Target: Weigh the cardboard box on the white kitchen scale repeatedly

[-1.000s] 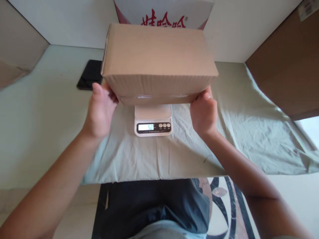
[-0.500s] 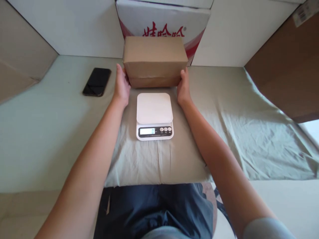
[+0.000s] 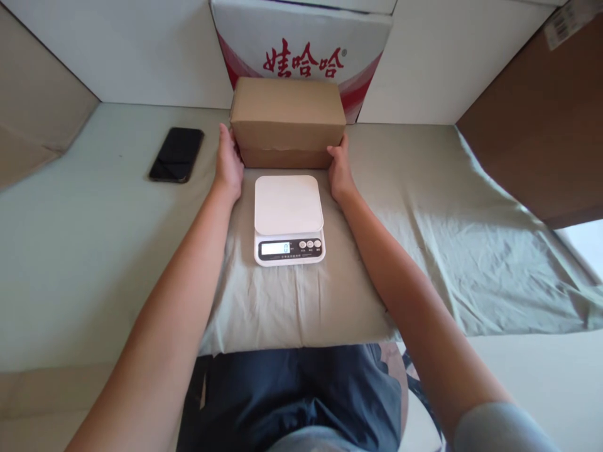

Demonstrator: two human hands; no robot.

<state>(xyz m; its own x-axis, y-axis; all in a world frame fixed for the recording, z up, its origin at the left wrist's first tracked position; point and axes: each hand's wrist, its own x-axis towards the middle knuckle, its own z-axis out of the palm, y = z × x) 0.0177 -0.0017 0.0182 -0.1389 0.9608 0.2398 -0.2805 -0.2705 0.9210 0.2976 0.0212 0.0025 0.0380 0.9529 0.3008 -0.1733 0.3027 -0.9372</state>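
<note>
A brown cardboard box point(image 3: 288, 125) is held between my two hands, behind the scale and in front of a white carton. My left hand point(image 3: 229, 164) presses on its left side, thumb up and the other fingers partly hidden behind the box edge. On the right side, my right hand point(image 3: 340, 168) grips the lower corner with its thumb at the front face. Between my forearms lies a white kitchen scale point(image 3: 289, 204) with a bare platform, its lit display point(image 3: 276, 248) reading 0.
A black smartphone point(image 3: 176, 154) lies left of my left hand on the pale green cloth point(image 3: 117, 251). The white carton with red lettering point(image 3: 306, 37) stands at the back. Larger cardboard boxes flank the table at left point(image 3: 42, 94) and right point(image 3: 541, 125).
The cardboard box has come down slightly, uncovering more of the carton's red lettering. My hands stay on its sides, and the whole view has shifted a little.
</note>
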